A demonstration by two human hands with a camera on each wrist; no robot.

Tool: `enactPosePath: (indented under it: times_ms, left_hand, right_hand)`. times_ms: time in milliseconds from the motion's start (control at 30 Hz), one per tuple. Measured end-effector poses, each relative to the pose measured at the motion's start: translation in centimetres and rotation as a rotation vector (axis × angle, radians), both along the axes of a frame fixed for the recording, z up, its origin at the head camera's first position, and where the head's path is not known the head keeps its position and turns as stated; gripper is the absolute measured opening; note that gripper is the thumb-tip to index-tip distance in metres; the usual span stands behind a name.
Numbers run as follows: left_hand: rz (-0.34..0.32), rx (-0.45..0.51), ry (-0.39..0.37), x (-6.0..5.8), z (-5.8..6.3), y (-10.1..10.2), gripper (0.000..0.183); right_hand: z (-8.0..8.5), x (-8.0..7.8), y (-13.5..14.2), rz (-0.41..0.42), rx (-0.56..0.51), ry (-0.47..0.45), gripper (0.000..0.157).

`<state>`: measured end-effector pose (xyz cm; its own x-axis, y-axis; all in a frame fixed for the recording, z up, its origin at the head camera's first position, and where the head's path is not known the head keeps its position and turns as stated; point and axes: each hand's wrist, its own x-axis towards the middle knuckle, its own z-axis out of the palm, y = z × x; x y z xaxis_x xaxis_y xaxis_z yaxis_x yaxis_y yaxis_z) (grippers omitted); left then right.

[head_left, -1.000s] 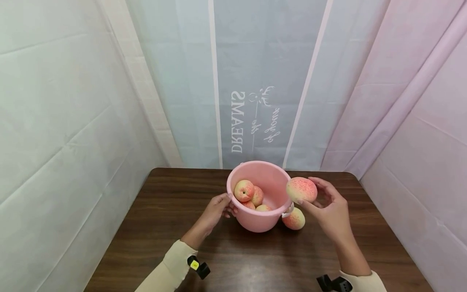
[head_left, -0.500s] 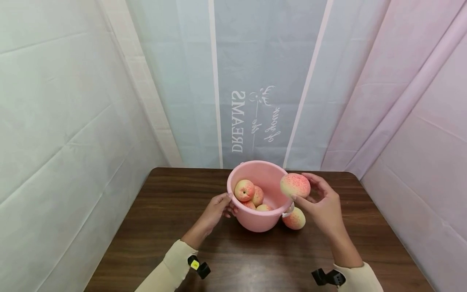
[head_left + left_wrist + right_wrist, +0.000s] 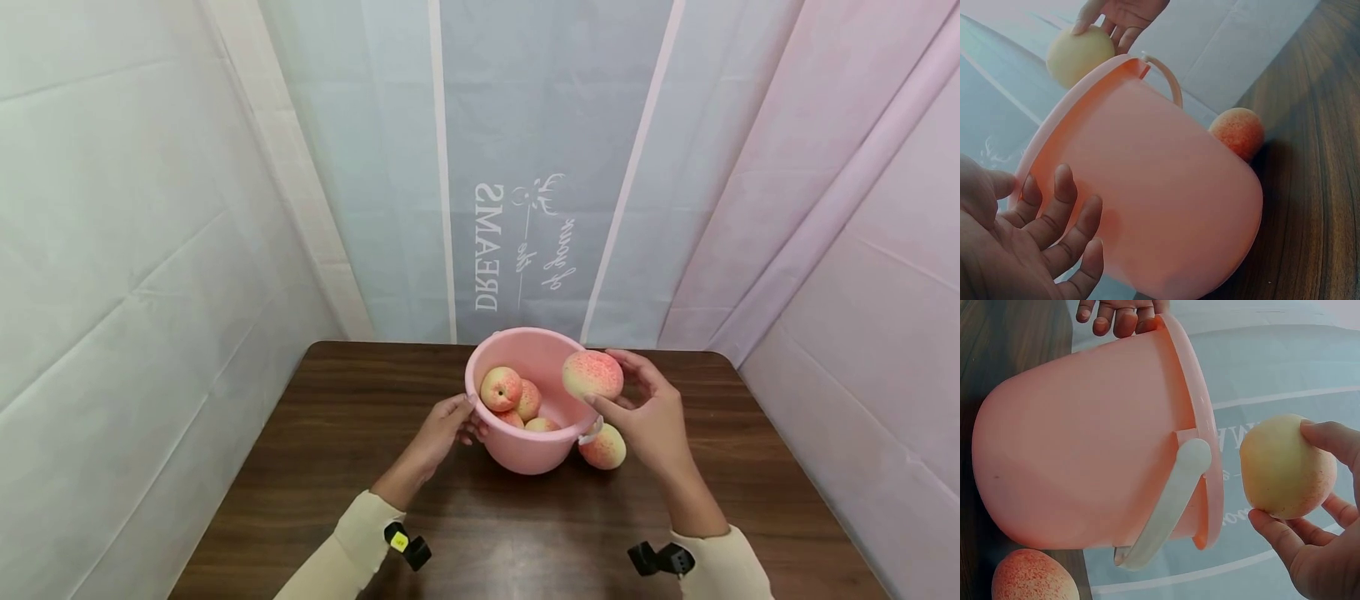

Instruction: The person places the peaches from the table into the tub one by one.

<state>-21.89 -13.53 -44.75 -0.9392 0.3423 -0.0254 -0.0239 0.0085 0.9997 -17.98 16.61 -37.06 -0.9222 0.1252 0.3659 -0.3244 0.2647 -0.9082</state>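
A pink bucket point(image 3: 525, 454) stands upright on the table, holding several yellow-and-red peaches point(image 3: 501, 388). My left hand point(image 3: 441, 431) pinches its left rim between thumb and index finger; the left wrist view shows the other fingers loosely bent beside the wall. Over the bucket's right rim, my right hand point(image 3: 654, 419) holds another peach point(image 3: 592, 375) between thumb and fingertips. In the right wrist view this held peach point(image 3: 1285, 465) is just beyond the rim, apart from it. One more peach point(image 3: 603, 448) lies on the table against or close to the bucket's right side.
The bucket's white handle point(image 3: 1166, 506) hangs down on the right side. Under everything is a dark wood-grain table point(image 3: 360, 400). Pale cloth walls point(image 3: 150, 292) enclose it left and right, and a grey-blue curtain point(image 3: 525, 108) with white lettering hangs behind.
My right hand has carried its peach leftward and slightly up, from beside the bucket's right rim to over it. The left hand and bucket have hardly moved.
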Motion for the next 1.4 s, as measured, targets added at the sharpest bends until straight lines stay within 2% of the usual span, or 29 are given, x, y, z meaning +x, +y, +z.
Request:
enactPosePath:
  times_ms: [367, 733, 933, 1400]
  left_hand:
    - [-0.003, -0.008, -0.002, -0.1, -0.2, -0.1, 0.044]
    - [-0.004, -0.009, -0.011, -0.1, -0.1, -0.1, 0.043]
    - [0.000, -0.018, -0.022, -0.3, -0.2, -0.1, 0.042]
    - [0.000, -0.026, -0.009, -0.2, -0.1, 0.1, 0.040]
  right_hand:
    - [-0.2, -0.7, -0.7, 0.019, -0.019, -0.015, 0.061]
    - [-1.0, -1.5, -1.2, 0.034, 0.029, -0.053, 0.061]
    - [-1.4, -1.6, -1.2, 0.021, 0.037, -0.077, 0.061]
    - [-1.5, -1.7, -1.3, 0.016, 0.050, -0.067, 0.062]
